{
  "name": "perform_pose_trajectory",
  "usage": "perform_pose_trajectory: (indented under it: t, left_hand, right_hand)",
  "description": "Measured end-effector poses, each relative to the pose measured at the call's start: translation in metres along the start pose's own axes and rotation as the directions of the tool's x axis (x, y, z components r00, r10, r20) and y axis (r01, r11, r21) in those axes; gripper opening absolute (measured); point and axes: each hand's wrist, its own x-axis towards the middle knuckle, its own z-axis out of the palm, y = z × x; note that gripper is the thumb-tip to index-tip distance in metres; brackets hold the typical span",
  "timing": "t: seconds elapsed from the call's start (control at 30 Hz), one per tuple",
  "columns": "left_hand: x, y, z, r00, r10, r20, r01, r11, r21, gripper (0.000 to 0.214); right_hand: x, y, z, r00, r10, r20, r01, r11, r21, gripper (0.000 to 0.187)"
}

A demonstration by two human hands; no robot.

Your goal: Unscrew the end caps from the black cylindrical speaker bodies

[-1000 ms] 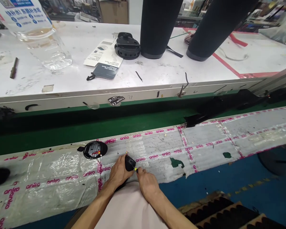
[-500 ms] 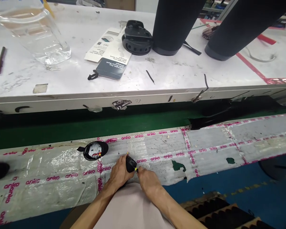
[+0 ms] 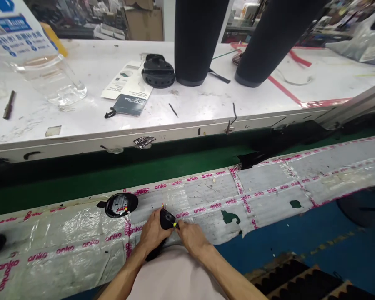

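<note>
Black part (image 3: 166, 219): over the near side of the taped strip (image 3: 206, 187), just in front of the torso, small coloured ends poking out at its far edge
Left hand (image 3: 152, 231): grasping black part, fingers wrapped round its left side
Right hand (image 3: 190, 237): pinching slim yellow-banded tool (image 3: 175, 225), its tip at black part's right side, exact contact too small to tell
Oval shell (image 3: 121, 205): on taped strip, beyond and left of left hand, open side up, red and yellow wires inside
Strip surface: whitish covering, pink "anko" print, torn green patch (image 3: 230, 217) right of the hands
White table (image 3: 150, 121): behind strip, across green gap
On table: clear bottle (image 3: 59, 81) at left, printed cards (image 3: 131, 105), black device (image 3: 158, 73) touching cards, two tall black columns (image 3: 193, 46) right of it
</note>
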Motion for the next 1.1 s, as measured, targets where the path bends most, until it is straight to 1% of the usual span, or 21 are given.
perform_pose_trajectory:
  t: [0.07,0.2,0.3,0.37,0.43,0.53,0.63,0.7,0.87,1.1]
  left_hand:
    - [-0.001,0.001,0.0,1.0,-0.018,-0.009,0.018,1.0,-0.01,0.074]
    - [-0.005,0.003,0.002,1.0,0.01,-0.012,-0.01,1.0,0.006,0.071]
    - [-0.005,0.003,0.002,1.0,0.003,-0.001,-0.003,1.0,-0.007,0.071]
    - [-0.004,0.002,0.001,1.0,0.007,0.001,-0.007,1.0,-0.014,0.072]
    - [-0.003,0.001,0.001,1.0,0.008,-0.008,-0.008,1.0,-0.011,0.073]
    - [-0.003,0.002,0.002,1.0,0.01,-0.01,-0.01,1.0,-0.016,0.071]
    - [-0.004,0.001,0.003,1.0,0.022,-0.01,-0.023,0.999,-0.023,0.068]
    - [-0.004,0.0,0.005,1.0,0.022,-0.014,-0.022,0.999,-0.025,0.067]
    - [-0.003,-0.003,0.006,1.0,0.009,-0.011,-0.01,0.999,-0.03,0.077]
    - [-0.002,-0.003,0.006,1.0,0.008,-0.007,-0.008,1.0,-0.023,0.075]
  right_hand:
    - [-0.006,0.002,0.004,0.999,-0.001,-0.05,0.002,1.0,0.028,0.024]
    - [-0.022,0.006,0.011,0.993,0.028,-0.111,-0.02,0.998,0.066,0.025]
    - [-0.031,0.011,0.009,0.97,0.076,-0.232,-0.049,0.992,0.118,0.029]
    - [-0.033,0.013,0.006,0.955,0.128,-0.269,-0.091,0.985,0.146,0.03]
    - [-0.031,0.013,0.003,0.964,0.148,-0.222,-0.116,0.982,0.152,0.028]
    - [-0.023,0.006,0.005,0.984,0.116,-0.138,-0.096,0.985,0.145,0.023]
    - [-0.016,-0.001,0.01,0.99,0.104,-0.099,-0.09,0.987,0.13,0.024]
    - [-0.014,-0.003,0.013,0.991,0.1,-0.093,-0.088,0.989,0.121,0.025]
    - [-0.012,-0.003,0.016,0.992,0.082,-0.095,-0.073,0.992,0.103,0.024]
    - [-0.01,-0.004,0.018,0.994,0.07,-0.086,-0.066,0.997,0.05,0.027]
